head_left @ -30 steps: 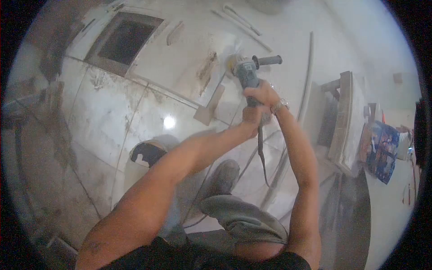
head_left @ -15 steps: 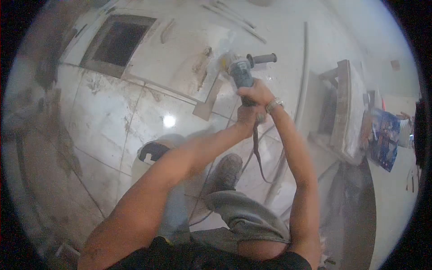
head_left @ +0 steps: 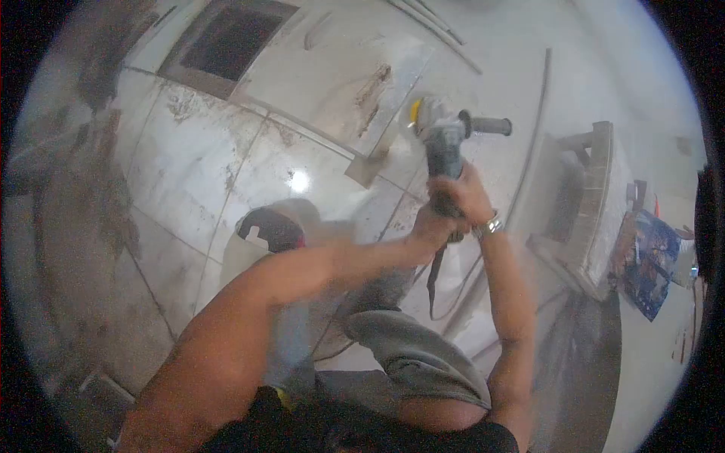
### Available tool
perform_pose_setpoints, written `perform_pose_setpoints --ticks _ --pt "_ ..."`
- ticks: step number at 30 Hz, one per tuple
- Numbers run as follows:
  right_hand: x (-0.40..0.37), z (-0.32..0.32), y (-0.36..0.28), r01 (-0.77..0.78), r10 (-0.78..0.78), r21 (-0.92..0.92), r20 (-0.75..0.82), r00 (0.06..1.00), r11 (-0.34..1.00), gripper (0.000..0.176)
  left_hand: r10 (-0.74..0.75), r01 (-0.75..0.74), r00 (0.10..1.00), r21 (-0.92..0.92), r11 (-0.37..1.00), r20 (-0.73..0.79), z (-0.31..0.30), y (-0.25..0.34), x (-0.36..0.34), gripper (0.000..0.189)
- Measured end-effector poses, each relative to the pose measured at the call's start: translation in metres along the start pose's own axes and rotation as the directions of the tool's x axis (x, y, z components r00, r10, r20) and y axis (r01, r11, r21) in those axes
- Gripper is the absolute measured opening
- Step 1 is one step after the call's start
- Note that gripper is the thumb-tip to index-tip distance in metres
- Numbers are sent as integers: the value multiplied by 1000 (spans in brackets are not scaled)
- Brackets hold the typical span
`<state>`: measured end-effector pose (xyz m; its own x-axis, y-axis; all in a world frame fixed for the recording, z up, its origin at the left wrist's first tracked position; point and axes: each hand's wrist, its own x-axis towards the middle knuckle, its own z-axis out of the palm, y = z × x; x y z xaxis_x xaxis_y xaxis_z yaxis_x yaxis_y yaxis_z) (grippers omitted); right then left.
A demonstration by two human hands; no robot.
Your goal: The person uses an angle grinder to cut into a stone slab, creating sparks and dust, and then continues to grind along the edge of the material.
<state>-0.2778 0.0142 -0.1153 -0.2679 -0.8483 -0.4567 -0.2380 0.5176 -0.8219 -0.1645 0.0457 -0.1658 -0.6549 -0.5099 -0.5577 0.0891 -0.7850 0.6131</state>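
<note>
I hold a grey-blue angle grinder [head_left: 440,136] with both hands over a dusty tiled floor. My right hand [head_left: 467,195], a watch on its wrist, wraps the grinder's body. My left hand [head_left: 429,226] grips just below it, at the tail end where the black cord [head_left: 434,279] hangs down. The black side handle [head_left: 487,125] sticks out to the right, untouched. The grinder's disc end meets the edge of a large pale tile [head_left: 340,75] lying on the floor. My bent knee in grey trousers [head_left: 408,355] is below.
A dark square opening [head_left: 230,38] lies in the floor at top left. A pale bucket with a dark top [head_left: 268,230] stands left of my arms. A stack of tiles on a stand [head_left: 596,204] and a coloured printed bag [head_left: 649,260] are at right. Thin pipes lie at the top.
The view has shifted, so the grinder and both hands now appear lower and further right. Both hands keep the same grip, and the disc stays at the tile's edge.
</note>
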Motion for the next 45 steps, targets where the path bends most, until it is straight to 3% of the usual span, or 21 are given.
perform_pose_setpoints --ticks 2,3,4,5,7,10,11,13,15,16,20,23,26,28,32,35,37,41,43,45 --pt "-16 26 13 39 -38 -27 23 999 999 56 -42 43 998 14 999 -51 -7 -14 -23 22" --pt "-16 32 19 23 -23 -29 14 1000 999 56 -84 86 992 17 996 -95 -12 -22 -31 22" --pt "-19 37 24 5 0 -119 38 999 993 59 -90 86 996 -129 988 -18 -19 -30 -38 26" --pt "-21 42 27 -12 26 -209 68 997 978 61 -111 107 994 -144 984 -15 -24 -35 -45 26" --pt "-24 44 25 -54 72 -214 81 994 975 62 -141 141 990 24 990 10 -26 -30 -51 31" --pt "-24 47 21 -39 73 -322 94 993 946 51 -201 196 978 -78 977 -51 -24 -33 -53 36" --pt "-25 48 19 -28 62 -333 91 994 942 51 -202 197 978 -88 977 -49 -25 -35 -53 36" --pt "-33 68 30 31 -12 -347 57 998 937 51 -56 61 993 -42 997 103 -50 -62 -47 35" --pt "-40 68 16 74 -51 -429 64 997 900 51 -48 62 992 -111 992 120 -50 -64 -53 36" --pt "-39 70 18 73 -50 -433 64 997 898 51 -38 62 990 -173 983 139 -51 -61 -56 37" --pt "-34 73 17 76 -37 -411 101 994 908 52 -70 77 996 -135 988 52 -47 -39 -70 35" --pt "-29 79 5 52 -10 -468 92 996 882 52 -3 28 996 -274 961 93 -51 -40 -66 34" --pt "-16 77 4 39 3 -490 85 996 871 51 -11 34 993 -192 981 119 -54 -23 -62 17" --pt "-9 74 -3 57 -11 -482 98 995 875 51 1 -4 1000 -346 938 -10 -47 -14 -56 17" --pt "4 70 -13 1 29 -455 60 998 891 49 48 -41 999 -420 906 5 -45 3 -47 16" --pt "25 57 -6 -8 27 -405 41 999 914 47 74 -61 997 -340 939 25 -47 15 -28 14" --pt "36 49 -13 -20 34 -372 32 999 928 46 7 34 994 -367 930 111 -50 10 0 13" --pt "38 40 -21 -26 27 -321 -1 1000 947 44 20 47 983 -356 933 182 -44 3 21 22" --pt "37 43 -20 -31 35 -299 7 999 954 44 5 8 1000 -418 908 31 -36 11 3 15" --pt "32 46 -18 7 32 -421 86 996 907 46 -12 4 1000 -436 900 -15 -31 15 -13 16"
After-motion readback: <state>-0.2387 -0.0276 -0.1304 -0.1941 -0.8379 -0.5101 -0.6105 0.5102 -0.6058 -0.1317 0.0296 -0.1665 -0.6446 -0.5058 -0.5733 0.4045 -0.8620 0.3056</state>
